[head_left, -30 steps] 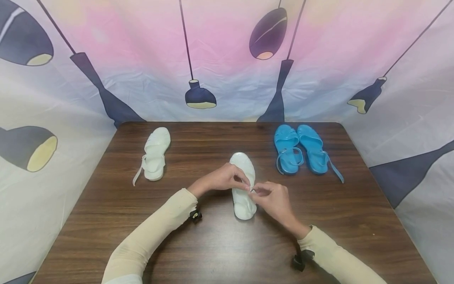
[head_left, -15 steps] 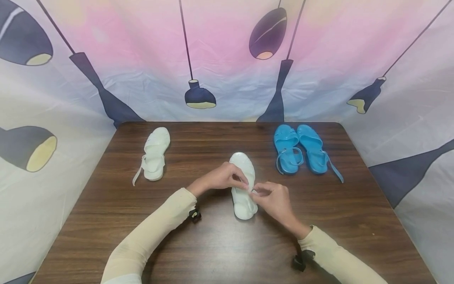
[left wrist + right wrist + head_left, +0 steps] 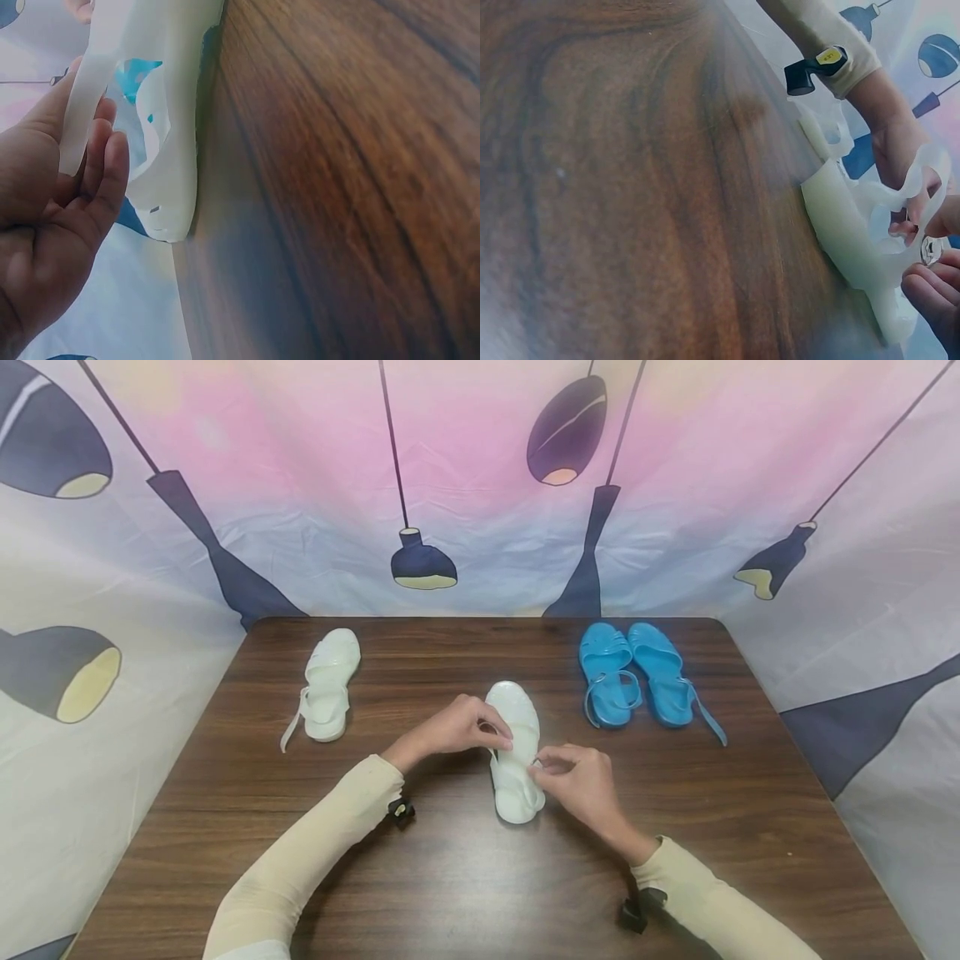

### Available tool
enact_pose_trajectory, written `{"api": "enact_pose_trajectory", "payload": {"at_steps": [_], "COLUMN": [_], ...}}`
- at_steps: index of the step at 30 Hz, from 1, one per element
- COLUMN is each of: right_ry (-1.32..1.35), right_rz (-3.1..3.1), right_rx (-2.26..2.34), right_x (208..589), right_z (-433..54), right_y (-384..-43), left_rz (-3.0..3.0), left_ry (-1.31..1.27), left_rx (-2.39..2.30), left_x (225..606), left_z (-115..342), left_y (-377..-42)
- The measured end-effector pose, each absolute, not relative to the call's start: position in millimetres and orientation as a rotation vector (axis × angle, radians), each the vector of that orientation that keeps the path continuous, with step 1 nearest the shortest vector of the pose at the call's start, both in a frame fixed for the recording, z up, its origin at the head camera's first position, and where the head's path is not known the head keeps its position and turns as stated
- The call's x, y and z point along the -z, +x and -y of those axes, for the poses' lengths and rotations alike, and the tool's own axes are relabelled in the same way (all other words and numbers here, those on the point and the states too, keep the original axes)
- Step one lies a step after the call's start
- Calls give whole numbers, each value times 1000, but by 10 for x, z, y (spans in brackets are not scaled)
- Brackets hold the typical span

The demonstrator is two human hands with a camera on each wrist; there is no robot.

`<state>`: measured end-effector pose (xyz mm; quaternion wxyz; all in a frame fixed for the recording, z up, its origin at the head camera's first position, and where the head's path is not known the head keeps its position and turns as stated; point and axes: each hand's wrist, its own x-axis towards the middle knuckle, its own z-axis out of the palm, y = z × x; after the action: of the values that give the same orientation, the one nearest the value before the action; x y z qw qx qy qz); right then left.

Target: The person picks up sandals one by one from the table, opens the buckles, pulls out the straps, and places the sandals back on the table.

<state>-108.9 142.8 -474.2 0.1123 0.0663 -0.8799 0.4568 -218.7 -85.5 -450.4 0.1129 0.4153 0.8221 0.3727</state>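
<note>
Left hand (image 3: 456, 727) shifted leftward, pinching white strap (image 3: 81, 112) | right hand (image 3: 581, 778) pinching metal buckle (image 3: 931, 252) | yellow label (image 3: 829, 55) unreadable

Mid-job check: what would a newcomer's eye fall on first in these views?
Probably the glossy blue plastic strappy sandals at the back right of the flat brown wood-grain table. Next, the strappy white plastic sandal at the centre, with the left grip over it and the right grip pinching its small silver metal buckle. A matching white plastic sandal sits alone at the back left.
</note>
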Motion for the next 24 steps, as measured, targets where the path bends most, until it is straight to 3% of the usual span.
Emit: {"api": "enact_pose_trajectory", "payload": {"at_steps": [24], "right_ry": [175], "right_rz": [2544], "right_rx": [-1416], "right_x": [4770], "right_z": [-1437], "right_y": [-1081], "left_rz": [-2451], "left_ry": [1141], "left_rx": [-1145], "left_x": [4507], "left_z": [998], "left_y": [-2239]}}
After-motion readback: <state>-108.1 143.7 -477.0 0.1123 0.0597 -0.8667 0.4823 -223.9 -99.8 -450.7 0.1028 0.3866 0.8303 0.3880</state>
